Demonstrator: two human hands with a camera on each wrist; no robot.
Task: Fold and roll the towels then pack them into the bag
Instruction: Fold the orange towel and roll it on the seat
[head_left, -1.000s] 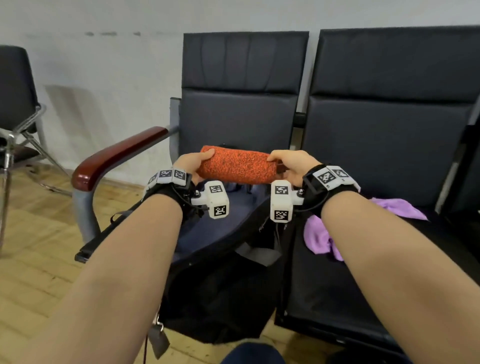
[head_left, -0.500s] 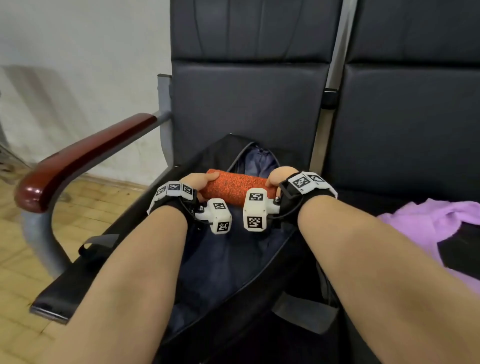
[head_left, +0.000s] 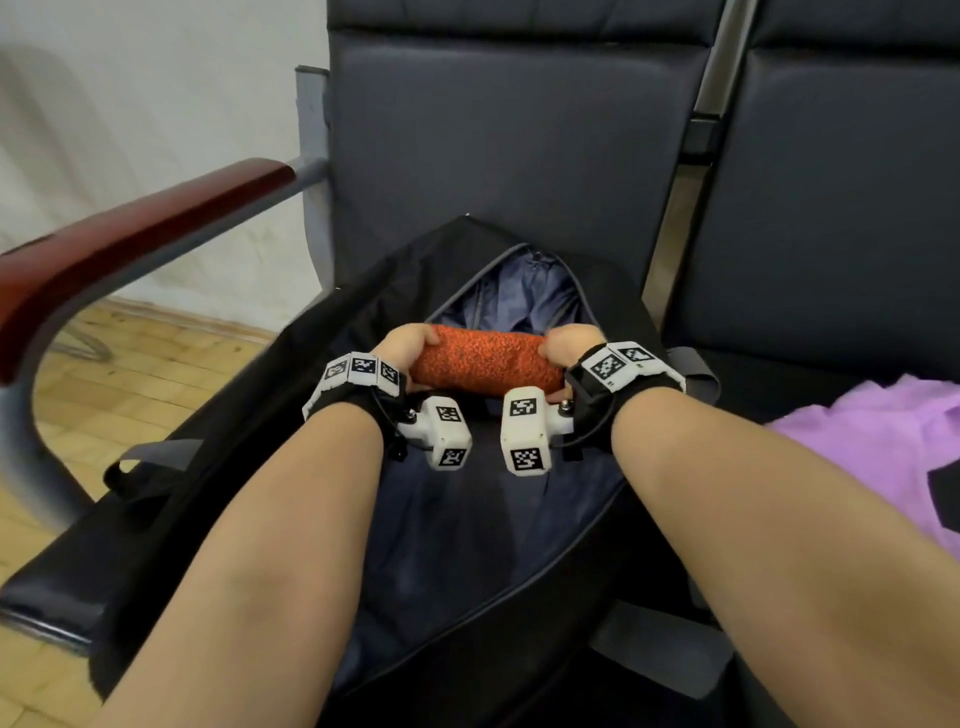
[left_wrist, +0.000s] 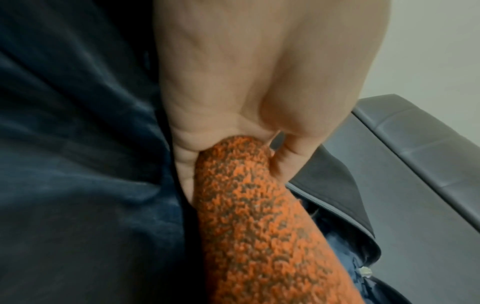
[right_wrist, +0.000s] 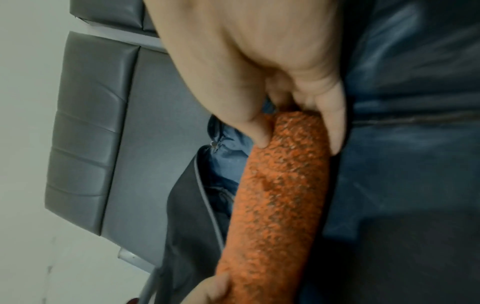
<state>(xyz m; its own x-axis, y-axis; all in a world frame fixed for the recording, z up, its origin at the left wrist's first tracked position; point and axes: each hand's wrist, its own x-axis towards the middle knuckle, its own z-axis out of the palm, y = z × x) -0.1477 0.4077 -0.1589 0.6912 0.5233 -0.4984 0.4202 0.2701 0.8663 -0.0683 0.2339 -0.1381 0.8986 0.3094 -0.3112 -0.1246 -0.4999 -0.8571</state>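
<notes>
While both my hands grip it, the rolled orange towel (head_left: 485, 364) lies crosswise at mid-frame of the head view, inside the mouth of the open black bag (head_left: 270, 415). My left hand (head_left: 402, 345) curls round its left end, my right hand (head_left: 569, 345) round its right end. A purple towel (head_left: 872, 447) lies at the right edge of the frame, on the neighbouring seat (head_left: 743, 374). At upper left, a red-brown armrest (head_left: 130, 239) curves downward.

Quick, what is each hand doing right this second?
Left hand: closed, gripping one end of the rolled orange towel.
Right hand: closed, gripping the towel's other end.
</notes>
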